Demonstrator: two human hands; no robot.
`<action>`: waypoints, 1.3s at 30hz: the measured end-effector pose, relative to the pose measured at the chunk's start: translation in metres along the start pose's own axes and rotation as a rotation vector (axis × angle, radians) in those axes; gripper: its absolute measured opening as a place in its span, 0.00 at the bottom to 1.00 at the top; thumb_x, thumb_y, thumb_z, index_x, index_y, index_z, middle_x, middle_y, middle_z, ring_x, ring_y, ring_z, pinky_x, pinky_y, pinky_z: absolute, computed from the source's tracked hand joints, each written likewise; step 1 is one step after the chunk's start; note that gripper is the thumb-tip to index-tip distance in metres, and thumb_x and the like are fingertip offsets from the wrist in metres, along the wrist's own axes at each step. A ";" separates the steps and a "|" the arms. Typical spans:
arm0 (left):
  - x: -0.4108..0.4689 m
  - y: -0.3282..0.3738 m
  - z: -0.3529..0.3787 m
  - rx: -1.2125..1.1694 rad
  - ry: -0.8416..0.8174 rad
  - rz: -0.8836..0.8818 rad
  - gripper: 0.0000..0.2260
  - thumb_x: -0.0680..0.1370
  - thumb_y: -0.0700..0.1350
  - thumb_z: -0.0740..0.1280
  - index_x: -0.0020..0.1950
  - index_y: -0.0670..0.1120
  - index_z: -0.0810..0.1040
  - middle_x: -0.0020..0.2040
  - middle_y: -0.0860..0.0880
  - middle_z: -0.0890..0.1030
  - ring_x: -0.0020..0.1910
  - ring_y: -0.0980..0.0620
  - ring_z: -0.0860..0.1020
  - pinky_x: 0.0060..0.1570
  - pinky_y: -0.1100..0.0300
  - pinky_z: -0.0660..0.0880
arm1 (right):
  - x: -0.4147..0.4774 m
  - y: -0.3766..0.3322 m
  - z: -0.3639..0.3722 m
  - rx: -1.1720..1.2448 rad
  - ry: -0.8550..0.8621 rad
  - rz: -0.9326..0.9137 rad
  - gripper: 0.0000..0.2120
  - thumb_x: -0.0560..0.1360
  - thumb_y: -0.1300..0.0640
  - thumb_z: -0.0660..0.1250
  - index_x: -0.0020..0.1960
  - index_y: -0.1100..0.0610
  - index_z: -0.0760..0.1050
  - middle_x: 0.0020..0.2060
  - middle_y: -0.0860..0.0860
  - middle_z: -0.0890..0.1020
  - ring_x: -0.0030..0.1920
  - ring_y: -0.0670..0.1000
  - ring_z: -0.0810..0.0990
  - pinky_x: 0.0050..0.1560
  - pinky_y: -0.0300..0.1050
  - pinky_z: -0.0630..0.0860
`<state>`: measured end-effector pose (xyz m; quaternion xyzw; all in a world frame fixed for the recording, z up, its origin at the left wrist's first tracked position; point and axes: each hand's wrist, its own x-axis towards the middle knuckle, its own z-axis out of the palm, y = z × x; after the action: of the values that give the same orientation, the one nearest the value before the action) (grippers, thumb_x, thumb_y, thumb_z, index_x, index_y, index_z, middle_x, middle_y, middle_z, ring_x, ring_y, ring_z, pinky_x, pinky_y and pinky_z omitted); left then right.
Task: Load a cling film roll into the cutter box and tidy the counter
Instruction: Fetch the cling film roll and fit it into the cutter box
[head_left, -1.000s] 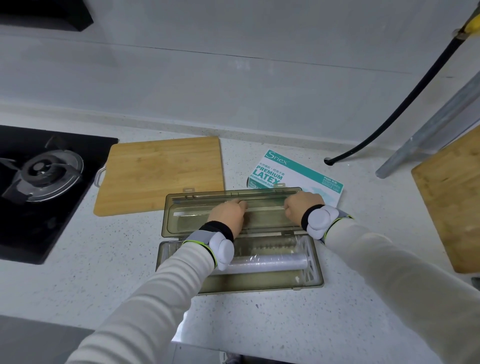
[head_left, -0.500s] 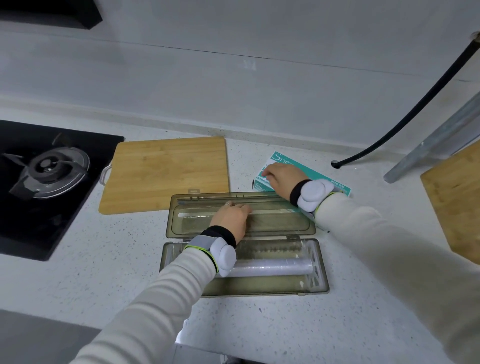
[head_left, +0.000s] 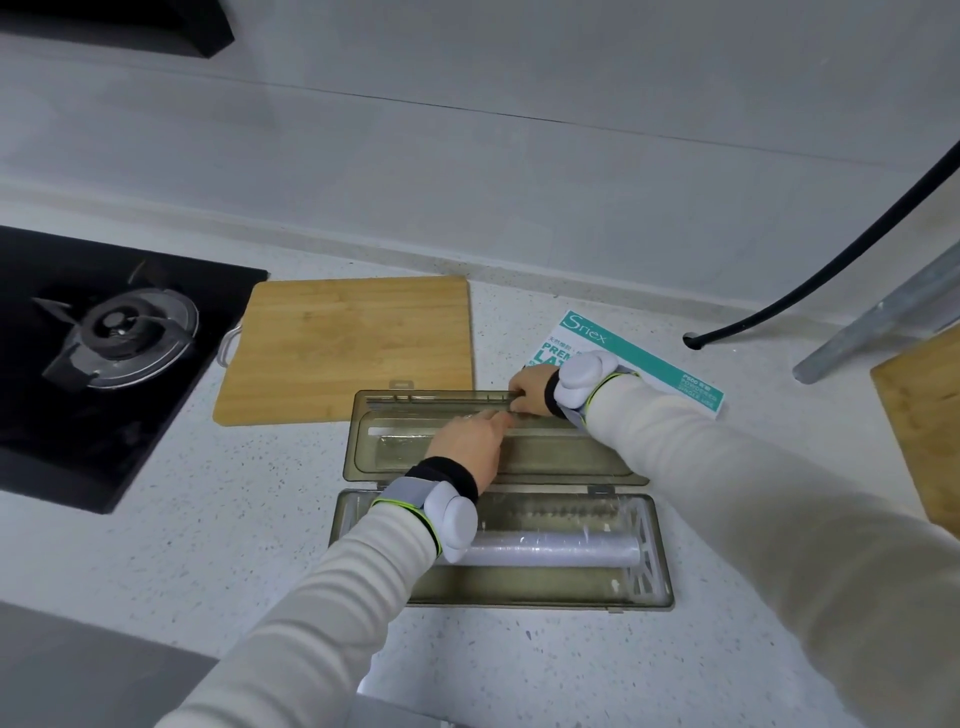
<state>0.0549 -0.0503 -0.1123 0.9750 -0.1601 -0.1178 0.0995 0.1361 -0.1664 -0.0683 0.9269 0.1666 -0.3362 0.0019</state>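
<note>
Cutter box lid (head_left: 395, 452) lies open, right hand (head_left: 530, 394) grip pinching its far edge, left hand (head_left: 465, 444) released.

Mid-surface (head_left: 234, 545): cutter box (head_left: 498, 605) open, lid (head_left: 571, 462) flat behind base, roll (head_left: 561, 551) in base. Behind-L of lid: cutting board (head_left: 353, 348). Behind-R: glove box (head_left: 649, 358). Far L: hob (head_left: 104, 364). Far R: 2nd board (head_left: 930, 415).

Left hand (head_left: 464, 444) just beside right hand (head_left: 531, 391)
</note>
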 end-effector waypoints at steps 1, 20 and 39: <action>-0.001 -0.001 0.000 0.004 0.011 -0.007 0.24 0.76 0.33 0.56 0.71 0.49 0.65 0.64 0.47 0.75 0.52 0.42 0.79 0.49 0.51 0.77 | 0.000 0.001 -0.001 0.008 0.007 -0.008 0.18 0.80 0.55 0.57 0.63 0.65 0.73 0.62 0.60 0.77 0.61 0.59 0.76 0.60 0.47 0.72; -0.028 0.010 -0.017 -0.049 0.318 -0.043 0.12 0.77 0.37 0.57 0.59 0.44 0.72 0.55 0.48 0.77 0.44 0.43 0.76 0.38 0.54 0.70 | -0.015 0.006 -0.012 0.255 0.053 -0.072 0.11 0.70 0.51 0.69 0.32 0.53 0.71 0.31 0.41 0.75 0.30 0.42 0.66 0.30 0.37 0.62; -0.070 0.022 -0.032 -0.012 0.399 0.057 0.14 0.76 0.36 0.58 0.59 0.45 0.75 0.53 0.49 0.80 0.43 0.42 0.78 0.36 0.58 0.67 | -0.071 -0.009 -0.001 0.200 0.234 -0.083 0.05 0.74 0.59 0.66 0.49 0.57 0.73 0.55 0.58 0.80 0.51 0.55 0.75 0.45 0.41 0.66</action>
<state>-0.0075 -0.0426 -0.0633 0.9734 -0.1641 0.0796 0.1384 0.0831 -0.1799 -0.0228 0.9476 0.1698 -0.2406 -0.1236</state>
